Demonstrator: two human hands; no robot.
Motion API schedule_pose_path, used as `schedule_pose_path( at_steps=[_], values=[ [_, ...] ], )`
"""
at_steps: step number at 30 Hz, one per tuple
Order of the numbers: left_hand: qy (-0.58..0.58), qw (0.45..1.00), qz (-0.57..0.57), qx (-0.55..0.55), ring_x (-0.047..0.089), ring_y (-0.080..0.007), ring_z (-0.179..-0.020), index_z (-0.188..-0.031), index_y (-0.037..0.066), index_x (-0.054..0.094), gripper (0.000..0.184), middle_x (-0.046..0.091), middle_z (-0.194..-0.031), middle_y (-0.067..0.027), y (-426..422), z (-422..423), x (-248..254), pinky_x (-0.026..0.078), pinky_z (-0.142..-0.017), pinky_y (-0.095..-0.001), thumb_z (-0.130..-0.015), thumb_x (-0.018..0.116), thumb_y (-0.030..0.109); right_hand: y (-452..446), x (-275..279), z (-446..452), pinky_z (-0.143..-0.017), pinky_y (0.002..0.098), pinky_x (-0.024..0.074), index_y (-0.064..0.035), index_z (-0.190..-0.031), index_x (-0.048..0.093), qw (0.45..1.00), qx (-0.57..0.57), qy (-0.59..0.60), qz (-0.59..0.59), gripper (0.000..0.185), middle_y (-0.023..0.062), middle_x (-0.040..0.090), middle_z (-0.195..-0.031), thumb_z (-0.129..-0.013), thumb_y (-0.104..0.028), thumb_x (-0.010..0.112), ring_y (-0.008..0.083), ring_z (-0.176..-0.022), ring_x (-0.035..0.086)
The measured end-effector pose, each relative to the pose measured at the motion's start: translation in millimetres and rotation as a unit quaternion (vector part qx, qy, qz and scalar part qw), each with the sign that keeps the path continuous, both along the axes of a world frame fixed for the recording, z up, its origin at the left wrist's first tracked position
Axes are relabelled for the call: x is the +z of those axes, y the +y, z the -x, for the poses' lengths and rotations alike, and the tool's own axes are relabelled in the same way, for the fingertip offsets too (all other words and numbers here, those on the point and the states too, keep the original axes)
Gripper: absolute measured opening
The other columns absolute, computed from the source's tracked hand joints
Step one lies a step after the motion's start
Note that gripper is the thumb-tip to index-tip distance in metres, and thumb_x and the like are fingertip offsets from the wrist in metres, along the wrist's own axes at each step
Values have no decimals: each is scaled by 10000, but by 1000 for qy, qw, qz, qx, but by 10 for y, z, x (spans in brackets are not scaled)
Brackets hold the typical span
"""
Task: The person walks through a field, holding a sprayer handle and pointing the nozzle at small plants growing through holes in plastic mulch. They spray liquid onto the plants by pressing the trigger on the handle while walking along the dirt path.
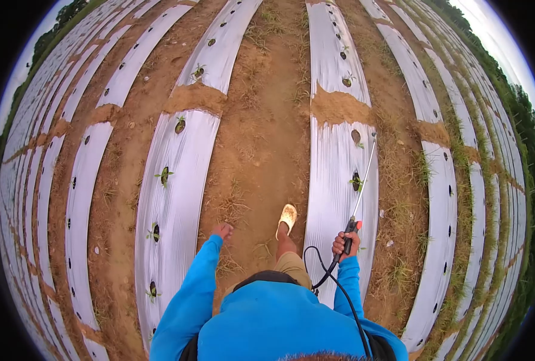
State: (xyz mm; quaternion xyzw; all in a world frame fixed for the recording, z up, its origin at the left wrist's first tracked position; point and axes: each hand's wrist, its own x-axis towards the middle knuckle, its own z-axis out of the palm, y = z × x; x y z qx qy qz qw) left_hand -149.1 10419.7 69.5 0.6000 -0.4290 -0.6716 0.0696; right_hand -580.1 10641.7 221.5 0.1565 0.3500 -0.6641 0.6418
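My right hand (pixel 347 243) is wrapped round the black handle of a spray wand (pixel 364 174). The thin metal tube slants up and to the right over the plastic-covered bed, its tip beside a planting hole (pixel 356 136). A black hose (pixel 345 292) runs from the handle down past my blue sleeve. My left hand (pixel 223 230) hangs over the dirt path with fingers curled in, holding nothing that shows. Just left of the wand, a small green plant (pixel 356 181) stands in a hole in the plastic.
Long beds under silvery plastic (pixel 180 162) run away on both sides, with small plants in round holes. Bare soil bands (pixel 339 107) cross them. My foot in a pale clog (pixel 288 218) is on the dirt path (pixel 267 150). Grass grows between the right-hand beds.
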Motion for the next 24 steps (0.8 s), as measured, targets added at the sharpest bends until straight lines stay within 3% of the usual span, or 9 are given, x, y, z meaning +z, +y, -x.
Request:
schedule_pose_path(
  at_steps=[4,5,7,9,10,13,18,22,24],
  values=[
    [-207,968,-140,34,544,-183,-462,-857,79,608,200,618,-700,-73,-215,-93,-610,393,-384,-322,-863,522,260,-1145,-65,704,-338,250,307,-98,-677,476,1000,-16,-18,-18,159,-14,373,-506,-700,-246,532,112,-378,355],
    [-254,947,-195,28,583,-206,-539,-858,81,628,167,629,-729,-94,-286,73,-318,440,-447,-376,-835,542,222,-1395,-60,910,-342,250,308,-98,-670,476,999,-7,-38,-5,166,-16,369,-506,-699,-249,539,113,-384,354],
    [-237,951,-172,-95,628,-291,-751,-953,61,644,303,655,-869,-153,-370,219,-233,484,-644,-450,-845,495,302,-1898,-27,1284,-343,252,310,-97,-661,478,998,-7,-65,27,172,-16,375,-505,-697,-250,549,114,-386,359],
    [-278,924,77,-252,577,-354,-979,-1056,43,624,454,626,-1039,-191,-624,365,-329,431,-848,-459,-854,424,396,-2389,119,1562,-342,254,312,-101,-653,475,997,-14,-67,19,176,-14,382,-504,-693,-251,557,116,-387,362],
    [-278,924,78,-250,577,-354,-979,-1056,43,624,454,626,-1039,-191,-850,496,-292,431,-848,-459,-854,424,396,-2636,163,1700,-342,254,312,-101,-653,475,998,-13,-66,21,176,-14,382,-504,-693,-251,557,116,-387,362],
    [-191,963,74,-174,595,-383,-917,-1142,7,574,583,594,-1128,-195,-1625,962,-225,447,-820,-432,-804,458,468,-3369,153,2089,-347,252,310,-107,-639,467,999,-1,-37,10,186,-10,381,-505,-696,-262,554,119,-393,365],
    [-106,975,-181,68,617,-244,-710,-971,32,627,409,651,-837,-120,-3128,1690,-529,475,-589,-379,-794,529,388,-4660,-117,2699,-348,268,363,-64,-667,524,999,4,-41,31,182,6,435,-492,-697,-243,536,134,-373,403],
    [-62,969,-229,75,579,-180,-612,-892,61,620,295,605,-712,-73,-4519,2254,-849,443,-504,-340,-793,546,329,-5844,-166,3122,-349,259,320,-111,-640,456,999,7,-31,28,204,-10,387,-515,-696,-285,546,122,-395,376],
    [-142,982,-61,-111,563,-175,-578,-912,72,612,281,598,-720,-73,-5101,2567,-550,426,-476,-337,-798,542,320,-6296,-75,3234,-349,259,327,-105,-645,461,999,-2,-36,30,207,-8,389,-516,-695,-286,549,122,-395,379]
  ],
)
